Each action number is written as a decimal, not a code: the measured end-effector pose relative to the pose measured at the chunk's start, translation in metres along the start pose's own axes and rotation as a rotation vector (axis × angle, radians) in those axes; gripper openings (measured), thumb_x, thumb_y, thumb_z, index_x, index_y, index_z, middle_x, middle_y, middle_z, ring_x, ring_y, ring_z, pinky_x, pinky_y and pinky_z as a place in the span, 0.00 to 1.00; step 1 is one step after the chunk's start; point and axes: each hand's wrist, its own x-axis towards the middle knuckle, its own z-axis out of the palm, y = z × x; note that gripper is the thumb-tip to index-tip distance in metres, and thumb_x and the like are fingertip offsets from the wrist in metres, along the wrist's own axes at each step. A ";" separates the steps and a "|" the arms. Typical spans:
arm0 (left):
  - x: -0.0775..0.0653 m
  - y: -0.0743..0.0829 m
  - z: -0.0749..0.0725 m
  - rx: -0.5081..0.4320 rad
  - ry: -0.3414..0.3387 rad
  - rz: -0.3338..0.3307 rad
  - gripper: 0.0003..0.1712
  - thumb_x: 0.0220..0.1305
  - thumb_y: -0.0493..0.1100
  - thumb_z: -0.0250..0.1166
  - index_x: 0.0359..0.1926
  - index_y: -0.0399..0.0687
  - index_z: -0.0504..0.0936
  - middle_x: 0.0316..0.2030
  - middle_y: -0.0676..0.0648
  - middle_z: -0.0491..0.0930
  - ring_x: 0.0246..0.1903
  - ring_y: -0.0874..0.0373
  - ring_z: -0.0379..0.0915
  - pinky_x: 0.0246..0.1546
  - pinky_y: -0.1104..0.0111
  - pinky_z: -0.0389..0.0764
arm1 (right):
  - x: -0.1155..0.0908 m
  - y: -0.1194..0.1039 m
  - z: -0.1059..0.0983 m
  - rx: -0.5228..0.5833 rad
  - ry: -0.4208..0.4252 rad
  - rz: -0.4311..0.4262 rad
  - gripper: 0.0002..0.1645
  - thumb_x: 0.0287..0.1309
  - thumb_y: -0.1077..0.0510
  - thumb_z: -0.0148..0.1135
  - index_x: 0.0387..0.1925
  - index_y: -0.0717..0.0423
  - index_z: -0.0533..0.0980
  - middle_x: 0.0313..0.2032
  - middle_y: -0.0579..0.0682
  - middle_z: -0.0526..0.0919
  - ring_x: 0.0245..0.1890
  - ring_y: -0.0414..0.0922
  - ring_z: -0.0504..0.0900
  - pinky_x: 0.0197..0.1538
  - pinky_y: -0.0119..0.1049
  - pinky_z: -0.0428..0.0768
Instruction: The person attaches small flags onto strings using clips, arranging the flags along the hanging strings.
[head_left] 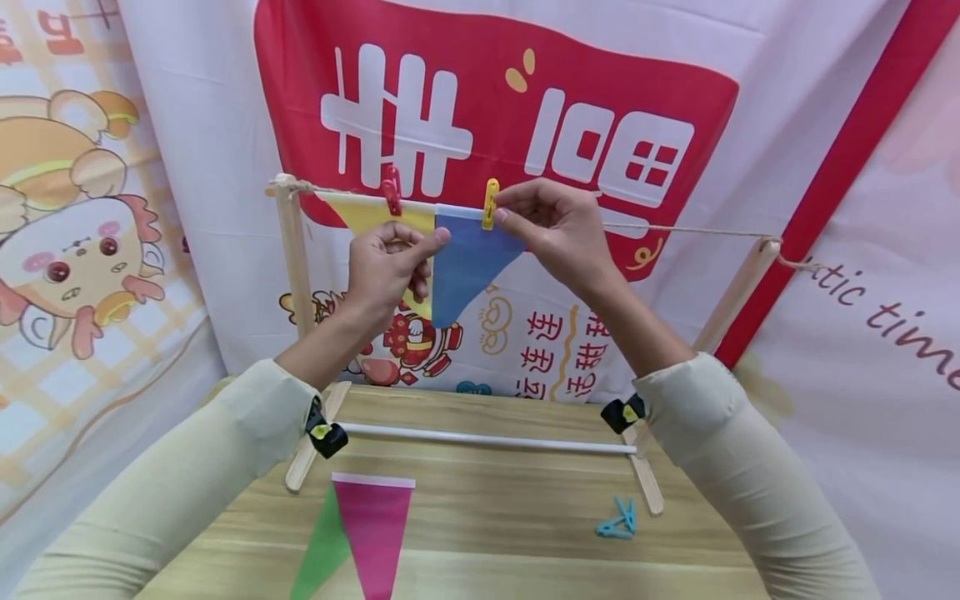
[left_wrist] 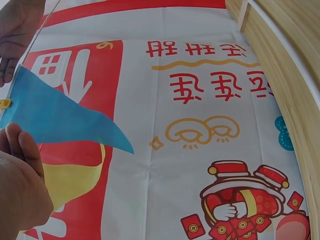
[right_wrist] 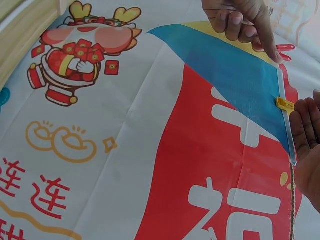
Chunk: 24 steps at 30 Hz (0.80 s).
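Note:
A blue triangular pennant (head_left: 468,267) hangs by its white top edge from a twine line, beside a yellow pennant (head_left: 367,215). A yellow clothespin (head_left: 491,204) bites the blue pennant's top edge; a red clothespin (head_left: 392,190) is on the yellow one. My right hand (head_left: 562,229) has thumb and fingertips right beside the yellow clothespin, and in the right wrist view [its fingers](#) lie nearly straight there. My left hand (head_left: 386,271) is in front of the pennants, its thumb reaching toward the blue one's upper left corner, the other fingers loosely curled.
The twine (head_left: 690,229) runs between two wooden posts (head_left: 295,258). A white rod (head_left: 487,439) joins their feet on the wooden table (head_left: 510,517). Pink (head_left: 375,525) and green (head_left: 324,542) pennants lie at the front, blue clothespins (head_left: 617,521) at the right. A printed cloth hangs behind.

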 end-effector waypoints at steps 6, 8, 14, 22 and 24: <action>0.001 0.000 -0.001 -0.013 -0.004 -0.002 0.20 0.69 0.56 0.82 0.40 0.47 0.86 0.26 0.47 0.87 0.21 0.54 0.86 0.29 0.71 0.90 | 0.000 0.000 0.001 0.001 -0.006 0.005 0.18 0.72 0.54 0.77 0.56 0.59 0.90 0.51 0.53 0.96 0.45 0.44 0.94 0.54 0.36 0.94; 0.001 0.000 -0.001 -0.017 -0.011 0.001 0.19 0.70 0.56 0.82 0.40 0.47 0.86 0.26 0.47 0.87 0.21 0.54 0.86 0.29 0.71 0.90 | -0.001 0.000 0.001 0.003 -0.012 0.007 0.18 0.72 0.54 0.77 0.56 0.59 0.90 0.51 0.54 0.96 0.45 0.43 0.94 0.54 0.37 0.94; 0.000 0.000 -0.002 -0.022 -0.021 0.007 0.19 0.70 0.55 0.81 0.39 0.46 0.87 0.26 0.44 0.87 0.21 0.53 0.86 0.29 0.71 0.89 | -0.006 0.000 0.002 0.007 -0.031 0.014 0.17 0.72 0.55 0.77 0.56 0.59 0.90 0.51 0.54 0.95 0.45 0.44 0.94 0.54 0.37 0.94; -0.004 -0.001 -0.005 -0.006 -0.045 0.004 0.17 0.73 0.54 0.80 0.36 0.46 0.87 0.25 0.41 0.86 0.20 0.52 0.86 0.27 0.71 0.89 | -0.017 0.005 0.002 0.014 -0.049 0.014 0.16 0.72 0.56 0.77 0.56 0.60 0.90 0.50 0.54 0.95 0.44 0.45 0.94 0.51 0.34 0.93; -0.004 -0.002 -0.005 -0.002 -0.047 0.005 0.17 0.73 0.54 0.80 0.36 0.46 0.88 0.25 0.40 0.86 0.20 0.51 0.86 0.28 0.71 0.89 | -0.019 0.007 0.002 0.012 -0.051 0.013 0.16 0.72 0.57 0.77 0.55 0.60 0.91 0.50 0.55 0.96 0.44 0.45 0.94 0.51 0.34 0.93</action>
